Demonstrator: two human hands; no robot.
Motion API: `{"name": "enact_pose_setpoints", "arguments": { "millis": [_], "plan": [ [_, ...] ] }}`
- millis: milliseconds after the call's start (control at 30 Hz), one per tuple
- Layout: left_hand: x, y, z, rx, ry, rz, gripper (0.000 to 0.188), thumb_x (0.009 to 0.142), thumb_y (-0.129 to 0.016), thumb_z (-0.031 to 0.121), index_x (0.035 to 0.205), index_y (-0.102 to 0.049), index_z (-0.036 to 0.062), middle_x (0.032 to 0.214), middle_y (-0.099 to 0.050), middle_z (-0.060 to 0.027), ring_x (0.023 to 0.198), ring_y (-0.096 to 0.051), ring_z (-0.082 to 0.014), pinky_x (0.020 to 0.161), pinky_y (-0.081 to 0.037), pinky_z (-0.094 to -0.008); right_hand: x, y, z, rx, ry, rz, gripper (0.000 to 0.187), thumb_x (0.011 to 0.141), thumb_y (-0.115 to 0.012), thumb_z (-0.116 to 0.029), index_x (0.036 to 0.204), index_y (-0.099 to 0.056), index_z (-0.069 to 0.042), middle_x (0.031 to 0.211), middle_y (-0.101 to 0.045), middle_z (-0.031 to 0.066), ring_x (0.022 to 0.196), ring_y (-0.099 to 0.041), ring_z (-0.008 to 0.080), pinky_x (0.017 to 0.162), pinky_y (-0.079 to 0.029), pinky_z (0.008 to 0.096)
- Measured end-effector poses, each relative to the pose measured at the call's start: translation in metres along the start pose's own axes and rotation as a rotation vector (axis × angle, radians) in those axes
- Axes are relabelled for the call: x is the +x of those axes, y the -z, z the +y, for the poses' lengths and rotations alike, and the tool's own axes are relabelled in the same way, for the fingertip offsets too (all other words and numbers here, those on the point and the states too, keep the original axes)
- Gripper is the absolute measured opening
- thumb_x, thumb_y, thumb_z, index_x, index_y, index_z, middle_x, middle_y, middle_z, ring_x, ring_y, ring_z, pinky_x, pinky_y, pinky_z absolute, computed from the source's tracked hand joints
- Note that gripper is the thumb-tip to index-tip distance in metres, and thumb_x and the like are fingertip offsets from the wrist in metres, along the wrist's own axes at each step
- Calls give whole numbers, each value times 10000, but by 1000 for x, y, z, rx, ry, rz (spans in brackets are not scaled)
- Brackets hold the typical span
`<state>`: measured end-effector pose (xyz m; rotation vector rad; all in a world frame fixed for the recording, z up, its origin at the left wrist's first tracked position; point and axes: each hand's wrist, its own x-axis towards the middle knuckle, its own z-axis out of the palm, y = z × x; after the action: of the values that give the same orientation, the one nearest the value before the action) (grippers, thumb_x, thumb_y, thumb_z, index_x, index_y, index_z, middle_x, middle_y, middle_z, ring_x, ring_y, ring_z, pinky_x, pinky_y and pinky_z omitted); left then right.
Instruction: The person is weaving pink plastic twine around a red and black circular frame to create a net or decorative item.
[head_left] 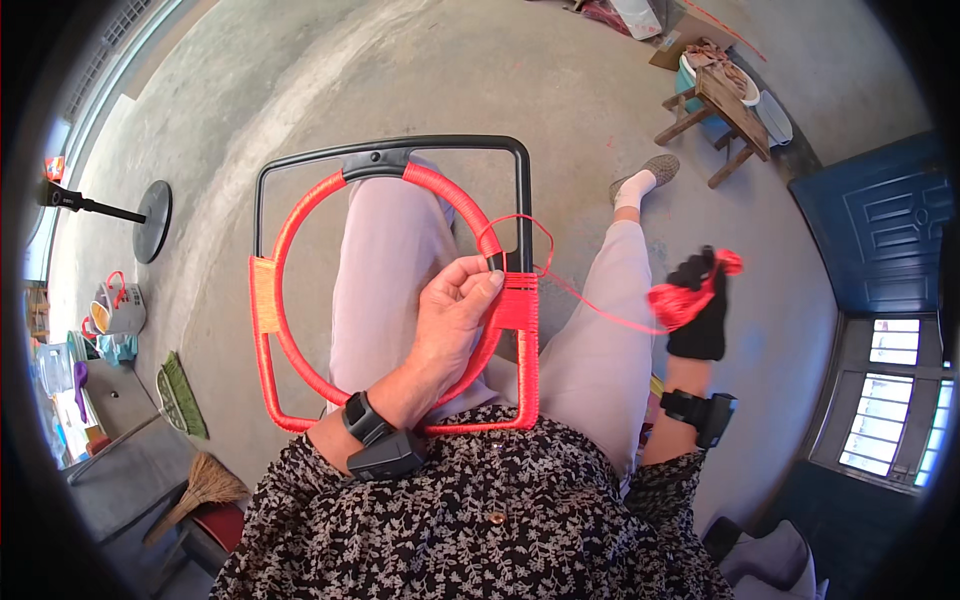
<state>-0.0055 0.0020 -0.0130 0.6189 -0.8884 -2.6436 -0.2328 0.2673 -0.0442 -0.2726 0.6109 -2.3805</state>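
A rounded black frame (527, 190) with a ring (283, 325) inside it rests across my lap. Red cord is wound round most of the ring and the frame's lower part; the frame's top and a short stretch of the ring show black. My left hand (450, 315) pinches the ring's right side, thumb and forefinger beside the bare black stretch. From there a loose red cord (600, 310) loops out and runs to a red cord bundle (683, 303). My right hand (703, 325), in a black glove, grips that bundle off to the right, above the floor.
A wooden stool (722, 105) stands at the far right before a tub with cloth. A black round-based stand (153, 222), a bucket (120, 308), a green broom head (180, 395) and a straw broom (205, 485) are on the left. A blue door (870, 225) is at right.
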Motion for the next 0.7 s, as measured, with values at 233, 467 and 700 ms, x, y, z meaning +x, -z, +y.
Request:
{"name": "enact_pose_setpoints", "arguments": {
  "millis": [233, 467, 700],
  "plan": [
    [-1, -2, 0, 0, 20, 28, 120, 921, -566, 45, 1035, -538, 20, 939, -672, -77, 821, -647, -109, 749, -532, -234, 9, -72, 145, -275, -519, 146, 393, 945, -506, -248, 1261, -486, -15, 1207, -583, 112, 781, -633, 167, 654, -526, 304],
    [-2, 1, 3, -20, 7, 26, 108, 922, -568, 54, 1019, -532, 24, 918, -673, -76, 801, -646, -109, 735, -532, -235, -7, -32, 63, -352, -477, 94, 322, 872, -537, -98, 1179, -534, -1, 708, -482, -24, 599, -525, 98, 560, -439, 230],
    [-3, 1, 5, -12, 5, 62, 98, 924, -566, 55, 1011, -530, 27, 896, -672, -73, 776, -645, -107, 709, -530, -235, -7, -76, 35, -1142, -160, 431, 379, 861, -536, -101, 1220, -502, 16, 713, -565, 47, 537, -515, 95, 510, -418, 229]
  ]
}}
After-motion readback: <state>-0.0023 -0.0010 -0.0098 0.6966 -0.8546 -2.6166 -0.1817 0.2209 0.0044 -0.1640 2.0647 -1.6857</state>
